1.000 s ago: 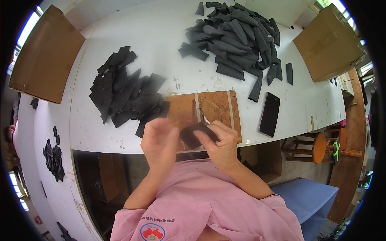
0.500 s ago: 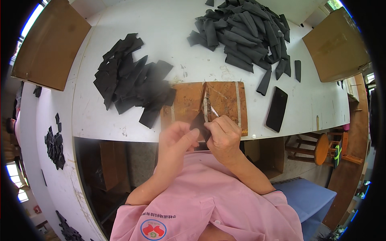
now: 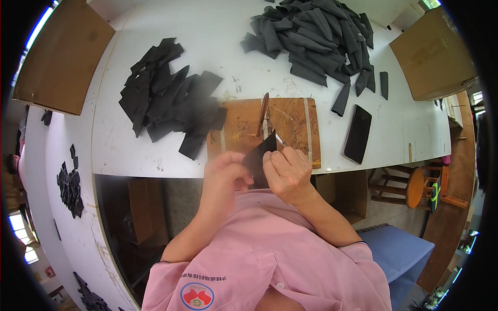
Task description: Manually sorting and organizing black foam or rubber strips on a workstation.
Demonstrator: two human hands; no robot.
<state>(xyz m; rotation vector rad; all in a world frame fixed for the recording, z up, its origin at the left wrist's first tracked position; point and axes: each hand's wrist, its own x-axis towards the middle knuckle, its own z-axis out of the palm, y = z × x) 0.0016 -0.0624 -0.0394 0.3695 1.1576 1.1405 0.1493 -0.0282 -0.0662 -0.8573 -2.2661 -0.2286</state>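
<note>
Between my hands, at the table's front edge, a flat black fabric-like piece (image 3: 255, 163) is held up with one corner pointing away from me. My left hand (image 3: 224, 168) has its fingers curled at the piece's left edge. Opposite it, my right hand (image 3: 287, 170) is closed on the piece's right side. A thin tool with a pale shaft (image 3: 280, 140) sticks out past my right fingers; its kind cannot be made out. Beyond the hands lies a worn brown wooden board (image 3: 293, 124), with a narrow brown strip (image 3: 264, 114) rising from its middle.
Flat black pieces (image 3: 155, 98) lie heaped at left, and rolled dark tubes (image 3: 321, 44) at the back right. A phone (image 3: 357, 135) rests right of the board. Cardboard boxes stand at left (image 3: 62, 57) and right (image 3: 433, 57). A wooden stool (image 3: 413, 189) is beyond the table's right front.
The black piece is spread wider, and its corner reaches higher above my right fingers. My left thumb has drawn back from its face. The view has shifted slightly.
</note>
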